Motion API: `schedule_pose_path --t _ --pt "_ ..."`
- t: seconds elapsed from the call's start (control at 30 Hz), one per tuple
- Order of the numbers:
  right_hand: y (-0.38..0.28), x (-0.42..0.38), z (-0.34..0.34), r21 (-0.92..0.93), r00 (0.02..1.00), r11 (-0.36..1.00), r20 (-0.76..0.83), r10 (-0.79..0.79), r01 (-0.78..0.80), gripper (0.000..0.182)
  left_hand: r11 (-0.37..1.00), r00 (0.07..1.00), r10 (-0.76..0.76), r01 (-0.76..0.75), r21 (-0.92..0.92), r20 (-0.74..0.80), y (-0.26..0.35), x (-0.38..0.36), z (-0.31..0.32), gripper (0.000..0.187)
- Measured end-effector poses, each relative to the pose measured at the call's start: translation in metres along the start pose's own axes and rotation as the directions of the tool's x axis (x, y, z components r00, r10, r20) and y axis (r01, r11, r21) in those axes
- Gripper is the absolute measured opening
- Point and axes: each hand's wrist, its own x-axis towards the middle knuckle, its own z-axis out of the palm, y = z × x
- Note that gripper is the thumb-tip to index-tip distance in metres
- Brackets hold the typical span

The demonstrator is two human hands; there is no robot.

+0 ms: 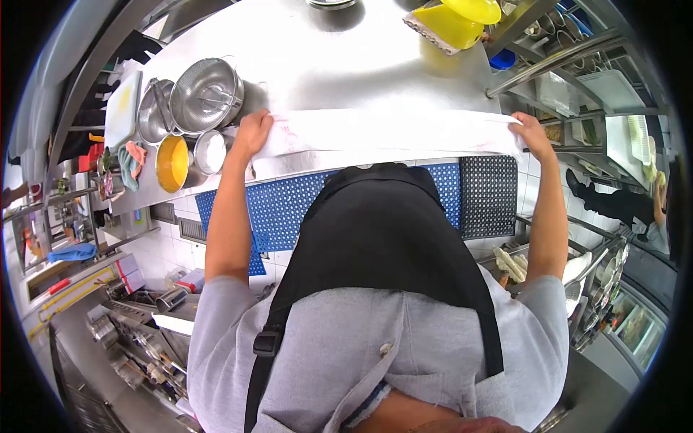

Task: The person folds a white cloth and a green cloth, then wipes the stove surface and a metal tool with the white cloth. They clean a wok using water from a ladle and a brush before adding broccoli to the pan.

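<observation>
A long white cloth (390,131), folded into a band, stretches along the near edge of the steel table (346,83). My left hand (253,133) grips its left end, fingers closed on the edge. At the opposite end my right hand (532,135) pinches the cloth's upper corner. Faint reddish marks show on the cloth close to my left hand. Just left of that hand stand a small metal bowl (210,152) with white contents, a pot with yellow-orange contents (172,164) and a large steel colander (204,96).
A white cutting board (123,108) lies at the table's left end, near crumpled cloths (132,160). A yellow container (451,25) stands at the far right. Metal shelving (556,65) borders the right side, where another person (624,206) is visible. Blue mats (285,209) cover the floor.
</observation>
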Motion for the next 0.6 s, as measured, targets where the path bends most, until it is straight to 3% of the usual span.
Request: schedule_pose_path --t 0.13,0.23,0.33,0.43,0.53,0.6 --pt "0.043 0.032 0.024 -0.014 0.992 0.998 -0.116 0.052 -0.054 0.029 0.983 0.984 -0.178 0.178 0.038 -0.003 -0.003 0.015 0.010 0.052" --pt "0.044 0.037 0.038 -0.103 0.965 0.990 -0.256 0.062 -0.091 0.036 0.975 0.977 -0.205 0.209 -0.074 0.067 -0.024 0.017 0.016 0.063" --pt "0.038 0.032 0.051 -0.328 0.900 0.943 -0.427 -0.086 -0.065 0.043 0.959 0.971 -0.221 0.197 -0.205 -0.097 -0.030 0.016 0.030 0.063" --pt "0.024 0.022 0.070 -0.394 0.837 0.911 -0.534 -0.118 -0.123 0.049 0.958 0.927 -0.287 0.274 -0.089 -0.242 -0.020 0.010 0.042 0.057" --pt "0.029 0.024 0.085 -0.441 0.769 0.874 -0.625 -0.135 -0.204 0.052 0.974 0.885 -0.192 0.224 0.025 -0.424 -0.015 0.003 0.057 0.047" --pt "0.035 0.024 0.084 -0.445 0.762 0.858 -0.639 -0.105 -0.255 0.050 0.964 0.855 -0.249 0.263 -0.035 -0.455 -0.017 -0.006 0.062 0.043"
